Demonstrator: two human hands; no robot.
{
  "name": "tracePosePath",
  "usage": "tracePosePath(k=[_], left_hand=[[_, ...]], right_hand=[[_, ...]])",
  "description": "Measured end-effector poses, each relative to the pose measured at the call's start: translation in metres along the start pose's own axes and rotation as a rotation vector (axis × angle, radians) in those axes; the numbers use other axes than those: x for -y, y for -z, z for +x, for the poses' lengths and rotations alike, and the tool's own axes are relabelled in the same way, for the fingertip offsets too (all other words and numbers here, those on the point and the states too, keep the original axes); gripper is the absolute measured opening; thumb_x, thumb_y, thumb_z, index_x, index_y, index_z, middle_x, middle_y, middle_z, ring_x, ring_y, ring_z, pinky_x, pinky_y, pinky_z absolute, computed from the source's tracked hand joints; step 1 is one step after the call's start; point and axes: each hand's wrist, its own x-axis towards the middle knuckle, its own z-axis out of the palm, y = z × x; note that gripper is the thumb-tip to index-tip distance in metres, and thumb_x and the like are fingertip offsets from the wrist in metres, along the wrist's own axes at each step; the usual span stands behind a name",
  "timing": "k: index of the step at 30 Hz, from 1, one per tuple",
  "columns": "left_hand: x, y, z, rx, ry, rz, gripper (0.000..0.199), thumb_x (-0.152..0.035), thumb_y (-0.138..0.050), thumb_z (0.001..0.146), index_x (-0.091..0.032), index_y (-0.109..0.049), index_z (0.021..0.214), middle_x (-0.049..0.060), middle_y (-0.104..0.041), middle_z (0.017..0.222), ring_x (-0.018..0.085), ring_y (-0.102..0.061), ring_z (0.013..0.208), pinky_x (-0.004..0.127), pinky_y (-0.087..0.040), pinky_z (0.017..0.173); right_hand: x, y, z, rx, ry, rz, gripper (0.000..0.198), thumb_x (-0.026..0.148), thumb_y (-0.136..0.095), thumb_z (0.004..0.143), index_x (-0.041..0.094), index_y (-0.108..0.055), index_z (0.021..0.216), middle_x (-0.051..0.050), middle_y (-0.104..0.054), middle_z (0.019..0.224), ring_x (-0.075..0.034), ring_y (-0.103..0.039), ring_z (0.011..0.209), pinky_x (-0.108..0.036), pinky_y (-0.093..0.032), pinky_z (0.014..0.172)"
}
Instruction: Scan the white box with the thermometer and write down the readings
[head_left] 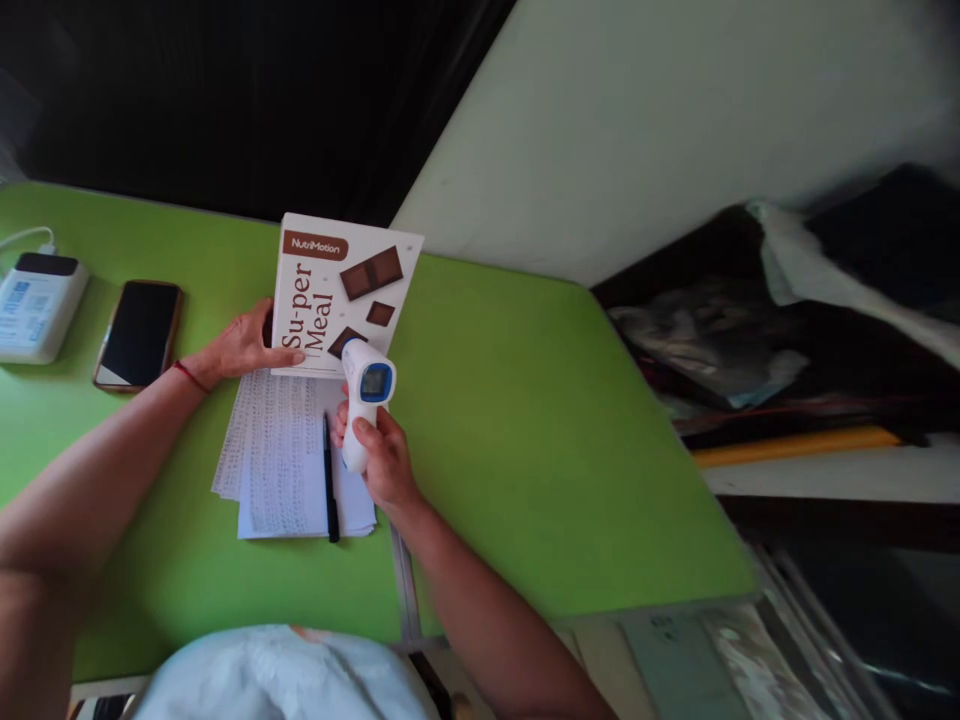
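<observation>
My left hand (pixel 247 343) grips the lower left edge of a white "Su-per Meal" box (pixel 307 300), its thumb on the front and its fingers hidden behind. Brown chocolate pieces are printed on the box, which stands tilted over the top of some papers. In my right hand (pixel 382 455) is a white infrared thermometer (pixel 365 400), held by its handle with the blue-framed display facing me. Its front end is close to the lower part of the box; whether they touch I cannot tell. Handwritten sheets (pixel 277 480) lie below, with a black pen (pixel 330 480) across them.
On the green table (pixel 525 430), a phone (pixel 139 335) lies left of my left hand. A white power bank (pixel 41 305) with a cable sits farther left. A dark panel (pixel 225 100) and a pale wall (pixel 600 120) stand behind. Cluttered shelves (pixel 750 340) are at the right.
</observation>
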Motion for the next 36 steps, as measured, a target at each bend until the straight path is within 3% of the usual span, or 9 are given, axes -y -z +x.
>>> tracePosePath(k=[22,36], left_hand=[[-0.003,0.005,0.001,0.078,-0.022,-0.014,0.080,-0.063,-0.084,0.070,-0.018,-0.055,0.129,0.016,-0.072,0.123,0.037,-0.070,0.108,0.048,-0.058,0.089],[0.004,0.003,0.000,-0.011,-0.002,0.064,0.079,-0.067,-0.084,0.068,-0.019,-0.059,0.126,0.013,-0.073,0.119,0.037,-0.070,0.105,0.047,-0.057,0.089]], right_hand=[[-0.006,0.002,-0.002,0.044,0.015,0.020,0.038,0.059,-0.070,0.082,0.024,-0.060,0.091,0.002,-0.057,0.072,-0.013,-0.051,0.063,-0.029,-0.045,0.057],[-0.016,0.005,-0.004,0.075,0.010,0.003,0.037,0.059,-0.070,0.084,0.024,-0.061,0.089,0.003,-0.056,0.075,-0.013,-0.049,0.066,-0.029,-0.043,0.062]])
